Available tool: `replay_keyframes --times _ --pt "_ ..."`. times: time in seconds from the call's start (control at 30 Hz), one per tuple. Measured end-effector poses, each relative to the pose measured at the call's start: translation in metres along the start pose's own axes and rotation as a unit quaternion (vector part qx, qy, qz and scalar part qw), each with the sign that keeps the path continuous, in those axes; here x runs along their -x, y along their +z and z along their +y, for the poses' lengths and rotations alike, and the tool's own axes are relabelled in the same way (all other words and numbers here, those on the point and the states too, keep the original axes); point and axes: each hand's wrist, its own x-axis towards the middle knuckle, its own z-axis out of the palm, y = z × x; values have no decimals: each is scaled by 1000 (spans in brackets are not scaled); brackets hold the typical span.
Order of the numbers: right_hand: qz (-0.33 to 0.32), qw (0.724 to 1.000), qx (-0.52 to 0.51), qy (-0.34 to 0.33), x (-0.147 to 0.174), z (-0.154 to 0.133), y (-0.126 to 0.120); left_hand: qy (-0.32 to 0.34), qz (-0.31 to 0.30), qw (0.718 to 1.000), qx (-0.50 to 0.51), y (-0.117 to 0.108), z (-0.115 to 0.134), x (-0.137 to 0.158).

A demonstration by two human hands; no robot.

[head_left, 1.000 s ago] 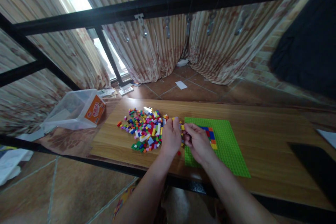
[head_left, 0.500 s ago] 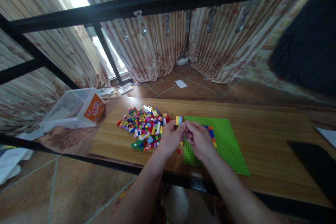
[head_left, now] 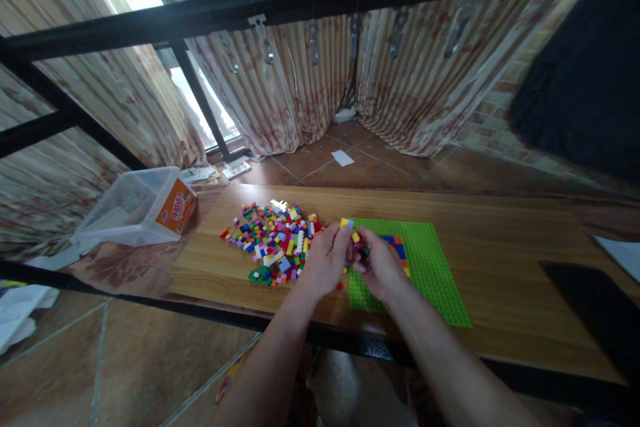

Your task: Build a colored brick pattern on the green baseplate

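My left hand (head_left: 324,259) is closed, with yellow and light-blue toy bricks (head_left: 347,223) pinched at its thumb and fingertips. Close beside it, the curled fingers of my right hand (head_left: 379,265) hold small toy bricks, among them a yellow one (head_left: 355,237) and a dark green one. Partly hidden by my fingers, it is unclear which of these bricks are joined. Under and beyond my right hand lies a green baseplate (head_left: 433,267), bearing a blue, orange and yellow brick build (head_left: 400,248) that the hand partly covers.
Loose coloured bricks (head_left: 273,240) are heaped left of my hands on the wooden table (head_left: 510,267). One red piece (head_left: 339,287) sits near the front edge. A clear plastic bin (head_left: 133,207) stands at the left; a black flat object (head_left: 585,307) is at the right.
The yellow and light-blue bricks have come down slightly into my left fingers. My right hand has turned and drawn a little away, so the small bricks in its fingers now show.
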Motion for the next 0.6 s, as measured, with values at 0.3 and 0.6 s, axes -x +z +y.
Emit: replay_keyframes --times 0.3,0.6 --pt "-23 1000 6 -3 2 2 0 -4 19 1000 -15 -6 1 -2" --pt "-7 983 110 -146 8 0 11 -19 35 999 -8 5 -15 -6"
